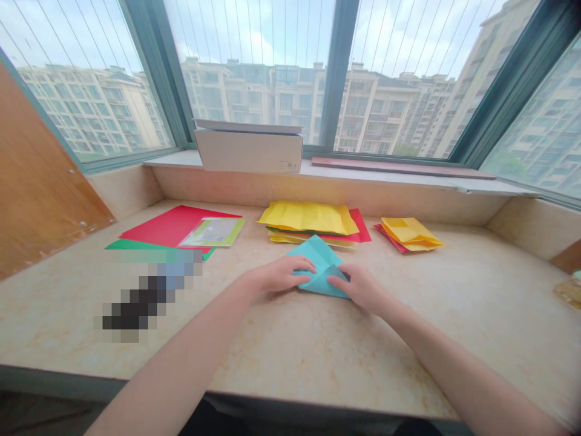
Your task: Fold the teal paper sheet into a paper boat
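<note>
A light-blue sheet of folding paper (318, 251) lies on the counter in front of me, creased, with one corner pointing toward the window and folded flaps near its middle. My left hand (284, 272) grips its left side, fingers and thumb bent over the paper. At the right side, my right hand (361, 284) is closed on a folded flap, thumb on top and the other fingers partly hidden. Just behind the blue paper is a stack of folded papers, with a yellow sheet (308, 217) on top and red and green ones showing below.
Red sheets (177, 224) and green ones lie at the left, under a clear packet (213, 232). A blurred-out dark item (145, 297) is nearer me. Folded yellow paper (406, 233) sits at the right. A white box (249, 150) stands on the window ledge.
</note>
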Demonstrator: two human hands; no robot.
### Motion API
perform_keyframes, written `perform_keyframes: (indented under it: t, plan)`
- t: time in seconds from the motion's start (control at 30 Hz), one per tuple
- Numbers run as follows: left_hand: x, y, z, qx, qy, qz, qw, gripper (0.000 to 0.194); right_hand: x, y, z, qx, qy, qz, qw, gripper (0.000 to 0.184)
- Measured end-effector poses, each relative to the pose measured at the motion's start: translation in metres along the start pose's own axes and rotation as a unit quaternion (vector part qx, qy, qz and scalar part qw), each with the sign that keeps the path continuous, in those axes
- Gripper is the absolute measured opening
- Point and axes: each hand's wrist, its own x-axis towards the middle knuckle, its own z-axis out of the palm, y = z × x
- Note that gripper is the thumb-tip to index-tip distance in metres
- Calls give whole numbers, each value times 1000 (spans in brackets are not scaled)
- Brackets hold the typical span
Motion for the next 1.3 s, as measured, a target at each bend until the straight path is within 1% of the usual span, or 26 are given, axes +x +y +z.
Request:
perform_keyframes:
  t: [0.13, 0.3, 0.43, 0.57, 0.6, 0.67, 0.7, 0.77, 0.9, 1.03, 1.1, 1.17, 1.23, 1.3]
  plan:
    - [-1, 1, -1, -49, 7, -21, 999, 32, 2, 1, 1, -12, -3, 0, 1000, 33]
    - [2, -4, 4, -43, 14, -45, 998, 42, 3, -2, 2, -33, 1, 11, 999, 31]
    - [4, -8, 9, -26, 16, -14, 999, 43, 2, -3, 3, -40, 3, 25, 999, 27]
    - [4, -10, 11, -2, 9, 10, 1000, 41, 0, 0, 6, -14, 23, 44, 999, 15]
    - [4, -11, 11, 2, 9, 10, 1000, 41, 0, 2, 6, 2, 30, 49, 998, 23]
    - [3, -11, 11, 7, 8, 10, 1000, 40, -1, 4, 8, 32, 33, 54, 998, 48]
    - [3, -10, 11, 11, 9, 12, 1000, 39, -1, 5, 9, 42, 30, 51, 997, 57]
    - [4, -9, 11, 19, 14, 15, 1000, 37, -1, 6, 10, 56, 25, 40, 997, 63]
    - [4, -3, 11, 26, 28, 20, 999, 34, 0, 0, 8, 59, 33, 38, 997, 60]
    - [3, 2, 13, 56, 30, 32, 997, 34, 0, -7, -3, 47, -2, 47, 998, 35]
    - [2, 3, 14, 71, 30, 29, 997, 30, 0, -6, -9, 44, -5, 52, 998, 31]
    - [1, 4, 14, 83, 27, 23, 996, 27, 0, -3, -14, 44, 16, 41, 998, 33]
    - [1, 5, 14, 96, 23, 18, 995, 27, 0, 0, -16, 43, 37, 23, 998, 41]
    - [1, 6, 13, 104, 19, 15, 994, 27, 0, 3, -15, 38, 43, 29, 998, 49]
